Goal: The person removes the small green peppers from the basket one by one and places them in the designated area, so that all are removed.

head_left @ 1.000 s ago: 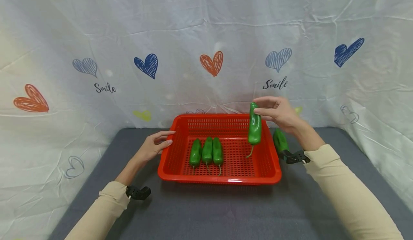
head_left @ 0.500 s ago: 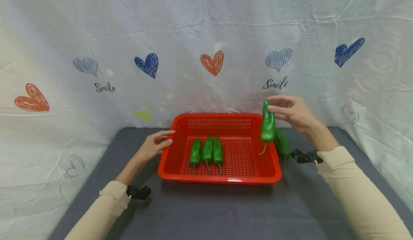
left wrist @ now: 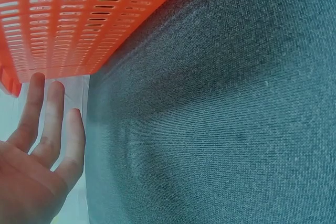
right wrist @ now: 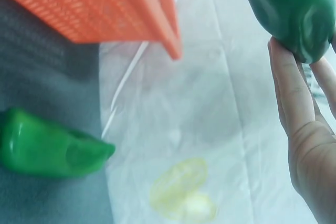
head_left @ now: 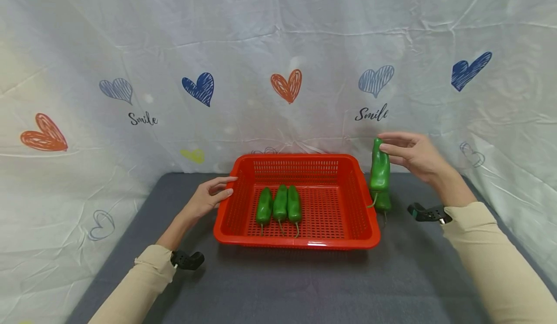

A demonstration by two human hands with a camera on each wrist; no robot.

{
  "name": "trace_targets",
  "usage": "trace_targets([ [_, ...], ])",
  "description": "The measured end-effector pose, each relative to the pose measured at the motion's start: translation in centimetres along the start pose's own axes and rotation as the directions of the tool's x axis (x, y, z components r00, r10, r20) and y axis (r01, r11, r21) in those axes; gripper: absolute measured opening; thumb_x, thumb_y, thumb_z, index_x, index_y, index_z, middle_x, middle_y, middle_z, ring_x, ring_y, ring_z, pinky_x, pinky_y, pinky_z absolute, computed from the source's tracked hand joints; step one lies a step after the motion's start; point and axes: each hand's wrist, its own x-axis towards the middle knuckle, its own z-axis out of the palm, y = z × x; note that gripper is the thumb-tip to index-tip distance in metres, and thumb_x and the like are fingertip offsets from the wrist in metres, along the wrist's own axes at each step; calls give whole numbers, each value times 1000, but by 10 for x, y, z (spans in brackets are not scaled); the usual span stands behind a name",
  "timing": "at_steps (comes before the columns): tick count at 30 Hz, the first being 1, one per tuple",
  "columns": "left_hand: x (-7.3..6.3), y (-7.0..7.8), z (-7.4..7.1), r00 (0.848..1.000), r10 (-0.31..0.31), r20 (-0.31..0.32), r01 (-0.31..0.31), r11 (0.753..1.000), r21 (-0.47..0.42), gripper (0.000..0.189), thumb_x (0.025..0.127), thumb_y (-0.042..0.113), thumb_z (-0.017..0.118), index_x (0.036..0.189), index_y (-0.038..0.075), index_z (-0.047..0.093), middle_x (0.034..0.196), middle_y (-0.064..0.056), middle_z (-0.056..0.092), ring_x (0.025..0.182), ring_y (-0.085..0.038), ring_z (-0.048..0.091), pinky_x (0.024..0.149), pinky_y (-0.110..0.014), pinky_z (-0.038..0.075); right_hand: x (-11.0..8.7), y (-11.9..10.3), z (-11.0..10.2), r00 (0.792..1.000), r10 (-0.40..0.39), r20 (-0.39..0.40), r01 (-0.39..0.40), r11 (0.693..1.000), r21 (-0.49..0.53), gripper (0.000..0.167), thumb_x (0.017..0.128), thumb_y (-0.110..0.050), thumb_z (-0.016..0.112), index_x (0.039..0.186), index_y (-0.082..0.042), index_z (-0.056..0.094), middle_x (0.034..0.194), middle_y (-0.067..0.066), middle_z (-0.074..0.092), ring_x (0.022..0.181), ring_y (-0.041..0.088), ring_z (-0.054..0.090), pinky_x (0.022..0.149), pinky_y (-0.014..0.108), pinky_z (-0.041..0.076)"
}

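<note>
My right hand [head_left: 415, 155] pinches a green chili pepper [head_left: 380, 171] near its tip, with the stem hanging down, just beyond the basket's right side. In the right wrist view, this held pepper [right wrist: 294, 9] is above my fingers. Behind and below it, a second green pepper [head_left: 383, 202] lies on the table, partly hidden in the head view; the right wrist view shows more of this lying pepper [right wrist: 55, 144]. My left hand [head_left: 208, 197] touches the left rim of the red plastic basket [head_left: 296, 243], its fingers fairly straight beside the wall. Three green peppers [head_left: 279, 203] lie side by side inside.
A dark grey cloth [head_left: 278, 285] covers the table. Behind it hangs a white sheet [head_left: 243, 29] printed with hearts, close to the basket's far side. The basket's raised right wall stands between the inside peppers and my right hand.
My right hand has carried the held pepper rightward, from over the basket's right part to outside its right wall. The left hand, basket and inside peppers have stayed put.
</note>
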Motion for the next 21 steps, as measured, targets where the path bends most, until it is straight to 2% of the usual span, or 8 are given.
trace_targets([
  [6,0,0,0,1000,4,2,-4,1000,-10,45,103,17,64,146,8,55,131,-26,58,107,-36,65,77,-44,59,-1,12,-20,999,-14,29,12,999,49,32,99,-1,66,131,-2,69,120,1,67,101,16,67,84,28,56],
  [12,0,1,-1,1000,9,5,-9,1000,-21,46,103,17,64,147,7,54,132,-25,57,108,-34,65,78,-43,59,-3,29,-40,999,25,44,-28,996,79,30,100,2,62,127,-6,72,118,-2,68,101,14,66,83,26,55],
  [16,0,1,-1,1000,3,0,-3,1000,-20,46,103,17,64,147,7,55,130,-25,58,107,-34,65,78,-43,59,-5,40,-49,997,39,61,-45,993,112,31,100,4,61,129,-3,70,116,-2,70,101,13,67,83,26,55],
  [21,0,2,0,1000,-8,-3,8,1000,-17,46,103,18,65,147,7,55,130,-24,59,107,-33,65,78,-42,59,-8,55,-58,996,65,68,-70,994,78,34,101,3,60,133,-3,67,118,-5,69,105,9,65,85,25,54],
])
